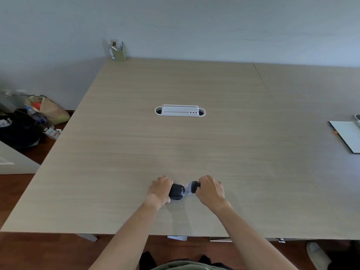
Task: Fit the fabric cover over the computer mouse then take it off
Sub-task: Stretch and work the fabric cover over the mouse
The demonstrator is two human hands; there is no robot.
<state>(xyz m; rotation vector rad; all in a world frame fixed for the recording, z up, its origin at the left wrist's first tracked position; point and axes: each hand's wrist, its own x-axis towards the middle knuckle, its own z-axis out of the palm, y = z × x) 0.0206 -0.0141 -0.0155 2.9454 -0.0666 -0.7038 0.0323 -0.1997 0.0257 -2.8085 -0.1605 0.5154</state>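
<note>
Both hands are on the job at the near edge of the desk [194, 145], close together, nearly in line left to right

Left hand [158, 190] is curled around the left end of a black rounded piece [176, 192], faint lettering on its right face. Reads as the cover, could be the mouse body itself, too small to be sure. Fingers wrap over the top, thumb side hidden

Right hand [210, 189] is closed on a smaller dark piece [195, 186], fingers curled over it. Between the two dark pieces sits a pale, shiny patch [187, 190], blurred, can't tell if it's mouse shell, lining or glare

Both pieces sit on or just above the desk; contact is not clear

Progress, as a judgement: mid-task. The two parts look partly separated or partly joined, hands opposed along one axis. That fits either sliding the cover on or pulling it off, and one frame can't tell which. So at best the fitting half is done and removal is under way; at worst fitting isn't finished and the whole removal is left

Rest of desk isn't involved: white cable tray [180, 111] mid-desk, pen holder [117, 50] at the far corner, notebook [348, 136] far right, all well apart from the hands
</note>
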